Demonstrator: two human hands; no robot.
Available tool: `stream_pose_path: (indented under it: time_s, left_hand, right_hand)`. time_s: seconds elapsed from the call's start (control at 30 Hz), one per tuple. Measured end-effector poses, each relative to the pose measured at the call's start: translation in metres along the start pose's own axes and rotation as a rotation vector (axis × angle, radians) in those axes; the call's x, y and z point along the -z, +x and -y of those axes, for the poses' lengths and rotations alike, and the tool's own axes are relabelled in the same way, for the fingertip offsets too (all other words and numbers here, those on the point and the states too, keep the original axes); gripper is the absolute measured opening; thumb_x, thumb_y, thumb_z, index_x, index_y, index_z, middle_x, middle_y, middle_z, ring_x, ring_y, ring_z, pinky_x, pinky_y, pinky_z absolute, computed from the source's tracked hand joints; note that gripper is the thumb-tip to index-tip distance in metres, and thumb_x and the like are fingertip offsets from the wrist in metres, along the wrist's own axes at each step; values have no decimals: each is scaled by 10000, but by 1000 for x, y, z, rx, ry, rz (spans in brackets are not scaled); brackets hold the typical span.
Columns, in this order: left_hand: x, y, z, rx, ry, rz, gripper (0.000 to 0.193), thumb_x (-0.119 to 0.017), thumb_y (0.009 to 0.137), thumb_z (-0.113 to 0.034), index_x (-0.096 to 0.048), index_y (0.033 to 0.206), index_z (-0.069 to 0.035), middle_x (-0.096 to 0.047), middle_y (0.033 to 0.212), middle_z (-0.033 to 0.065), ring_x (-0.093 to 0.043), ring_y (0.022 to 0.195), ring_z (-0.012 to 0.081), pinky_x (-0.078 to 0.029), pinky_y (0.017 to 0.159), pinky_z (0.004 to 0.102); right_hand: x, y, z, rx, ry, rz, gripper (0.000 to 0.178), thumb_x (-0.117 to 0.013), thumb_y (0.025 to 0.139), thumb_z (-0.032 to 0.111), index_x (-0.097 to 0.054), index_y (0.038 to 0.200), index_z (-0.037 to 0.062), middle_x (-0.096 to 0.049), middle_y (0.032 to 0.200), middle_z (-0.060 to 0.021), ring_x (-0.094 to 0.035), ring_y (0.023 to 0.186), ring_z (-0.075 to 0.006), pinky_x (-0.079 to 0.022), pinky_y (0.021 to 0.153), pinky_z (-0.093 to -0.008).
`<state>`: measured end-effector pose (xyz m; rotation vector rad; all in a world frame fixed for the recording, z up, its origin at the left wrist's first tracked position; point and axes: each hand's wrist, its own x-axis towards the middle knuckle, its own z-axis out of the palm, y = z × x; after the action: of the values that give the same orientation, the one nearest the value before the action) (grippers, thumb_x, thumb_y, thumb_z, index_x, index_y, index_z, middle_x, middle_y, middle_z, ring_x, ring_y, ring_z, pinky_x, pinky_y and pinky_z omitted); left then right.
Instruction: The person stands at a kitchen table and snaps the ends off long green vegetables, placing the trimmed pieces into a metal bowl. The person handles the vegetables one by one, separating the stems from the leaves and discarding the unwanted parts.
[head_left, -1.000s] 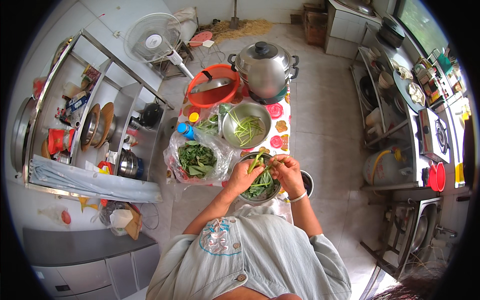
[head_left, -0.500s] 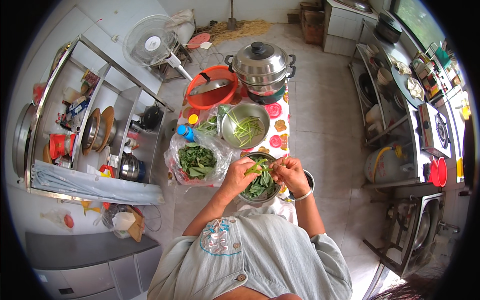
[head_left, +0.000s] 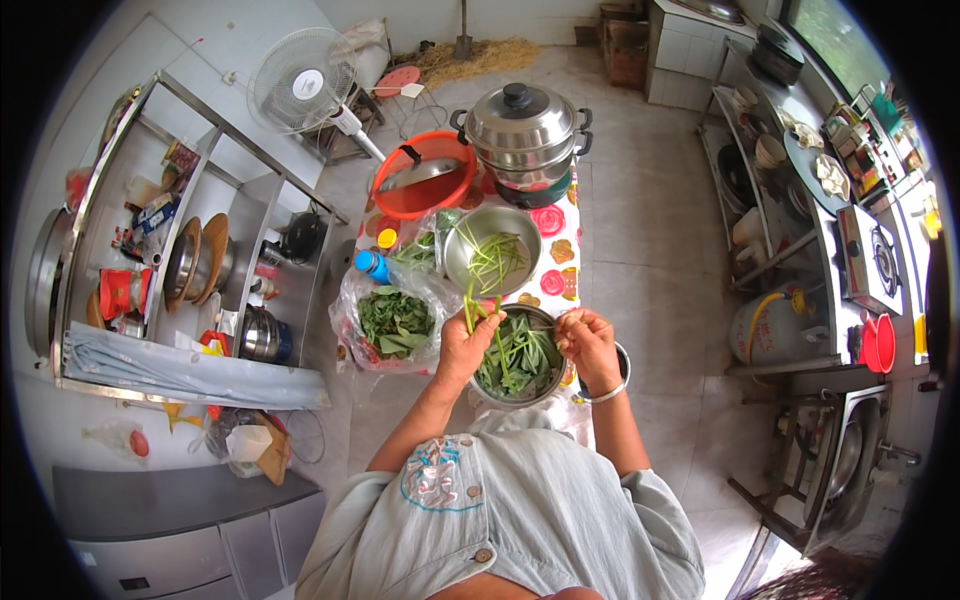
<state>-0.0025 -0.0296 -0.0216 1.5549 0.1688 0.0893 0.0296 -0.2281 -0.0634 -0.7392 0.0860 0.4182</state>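
Observation:
My left hand (head_left: 468,345) is closed around several pale green vegetable stems (head_left: 469,303), which stick up past the fingers. My right hand (head_left: 590,348) is pinched at the right rim of the near metal bowl; whatever lies between its fingertips is too small to make out. Below and between both hands, the near metal bowl (head_left: 522,402) contains green leaves (head_left: 520,362) with some stems among them. Just beyond it is a wider steel basin (head_left: 529,228) with peeled-looking stems (head_left: 497,262) lying inside. To the left, a clear plastic bag (head_left: 350,318) holds dark leafy greens (head_left: 394,322).
A patterned tablecloth (head_left: 548,220) covers the narrow table. At its far end stand a steel steamer pot (head_left: 515,125) and an orange basin (head_left: 420,200) with a lid inside. A blue-capped bottle (head_left: 371,265) is beside the bag. Metal shelves (head_left: 215,150) flank the left, with a standing fan (head_left: 302,82) behind.
My hands have moved apart. The left has gone left with the stems, now held more upright, while the right has shifted slightly right, uncovering more of the near bowl.

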Motion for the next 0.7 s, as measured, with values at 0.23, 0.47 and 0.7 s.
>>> stream_pose_path:
  time_s: [0.23,0.47,0.7]
  left_hand:
    - [13,1,-4,268,-175,97,177,-624,822,-152,-604,927,-11,-595,735,20,-405,510,20,-310,437,156]
    - [1,-1,-6,150,-48,94,163,-687,752,-76,-614,884,-16,-604,745,3,-427,509,21,-342,454,164]
    - [8,4,-9,203,-365,-54,125,-631,814,-107,-580,881,-15,-578,736,37,-394,471,20,-308,420,161]
  right_hand:
    - [0,-1,24,168,-7,-13,72,-546,852,61,-537,792,21,-558,706,-50,-452,522,-71,-333,432,-185]
    - [-41,5,5,32,-199,35,101,-595,833,90,-562,759,29,-578,653,-32,-464,484,-60,-333,403,-169]
    - [-40,5,-3,-37,-224,74,64,-593,826,75,-590,810,13,-562,638,-12,-421,473,-45,-290,401,-168]
